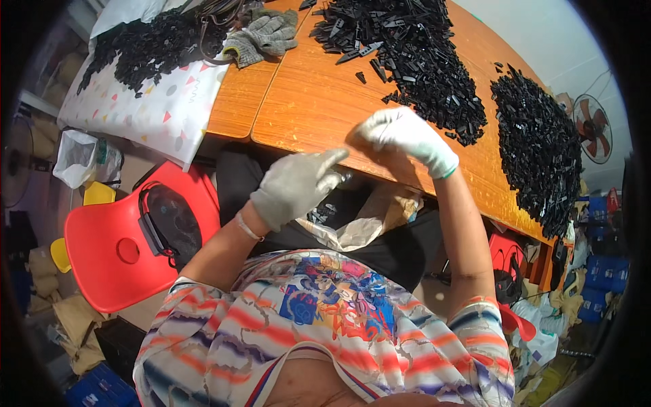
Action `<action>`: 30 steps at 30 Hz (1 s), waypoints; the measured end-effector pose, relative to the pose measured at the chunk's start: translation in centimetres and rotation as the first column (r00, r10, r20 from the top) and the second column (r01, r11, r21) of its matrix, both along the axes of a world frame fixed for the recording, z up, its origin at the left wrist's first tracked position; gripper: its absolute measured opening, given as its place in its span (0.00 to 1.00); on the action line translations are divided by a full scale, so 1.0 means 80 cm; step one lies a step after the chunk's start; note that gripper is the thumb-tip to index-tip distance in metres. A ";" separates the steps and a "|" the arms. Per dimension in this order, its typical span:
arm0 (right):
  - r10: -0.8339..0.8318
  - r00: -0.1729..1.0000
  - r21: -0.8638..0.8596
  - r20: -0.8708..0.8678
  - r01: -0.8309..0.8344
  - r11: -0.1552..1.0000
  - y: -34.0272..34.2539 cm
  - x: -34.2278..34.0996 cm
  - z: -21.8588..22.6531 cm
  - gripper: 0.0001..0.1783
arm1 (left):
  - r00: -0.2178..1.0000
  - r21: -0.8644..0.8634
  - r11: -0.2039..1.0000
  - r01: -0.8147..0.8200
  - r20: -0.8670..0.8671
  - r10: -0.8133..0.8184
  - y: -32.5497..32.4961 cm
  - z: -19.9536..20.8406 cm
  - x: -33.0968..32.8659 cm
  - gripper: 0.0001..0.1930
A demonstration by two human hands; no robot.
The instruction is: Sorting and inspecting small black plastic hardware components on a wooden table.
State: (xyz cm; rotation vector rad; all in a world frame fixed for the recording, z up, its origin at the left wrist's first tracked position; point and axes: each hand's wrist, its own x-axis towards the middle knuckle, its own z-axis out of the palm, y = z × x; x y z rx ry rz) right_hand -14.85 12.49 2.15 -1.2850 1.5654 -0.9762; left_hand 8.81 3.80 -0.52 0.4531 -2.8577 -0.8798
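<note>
My left hand, in a pale grey work glove, hovers over my lap just off the table's front edge. Its fingers reach to the right with a gap between them, and nothing plainly shows in them. Below lies an open whitish sack with small black plastic pieces inside its mouth. My right hand, in a white glove with a green cuff, is over the table edge. Its fingers are curled together, and what they hold, if anything, is hidden. Beyond it spreads a large heap of black plastic pieces.
Another black heap covers the right of the wooden table. At the far left, more black pieces lie on a patterned cloth beside grey knitted gloves. A red chair with a black bag stands at my left.
</note>
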 end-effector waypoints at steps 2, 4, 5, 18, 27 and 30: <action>-0.269 0.946 0.024 -0.181 0.277 0.961 -0.031 -0.011 0.000 0.10 | 0.986 -0.061 0.998 -0.027 -0.164 0.017 -0.014 0.013 0.003 0.21; -0.330 0.745 -0.051 -0.580 0.371 0.927 -0.063 -0.006 0.016 0.10 | 0.976 -0.060 0.983 -0.172 -0.145 0.162 -0.033 0.028 -0.021 0.17; -0.399 0.637 -0.229 -0.659 0.336 0.914 -0.077 -0.017 -0.002 0.10 | 0.962 -0.103 0.970 -0.222 -0.184 0.201 -0.048 0.027 -0.044 0.16; -0.251 0.537 -0.222 -0.805 0.119 0.968 -0.115 -0.047 -0.047 0.09 | 0.910 -0.354 0.840 -0.412 -0.204 0.360 -0.162 -0.031 -0.210 0.09; -0.235 0.726 -0.071 -0.647 0.249 0.966 -0.079 -0.015 -0.015 0.15 | 0.953 -0.248 0.933 -0.260 -0.224 0.206 -0.149 -0.014 -0.167 0.08; -0.414 0.751 -0.156 -0.514 0.393 0.906 -0.072 -0.006 -0.004 0.17 | 0.955 -0.175 0.967 -0.187 -0.265 0.137 -0.145 -0.006 -0.151 0.08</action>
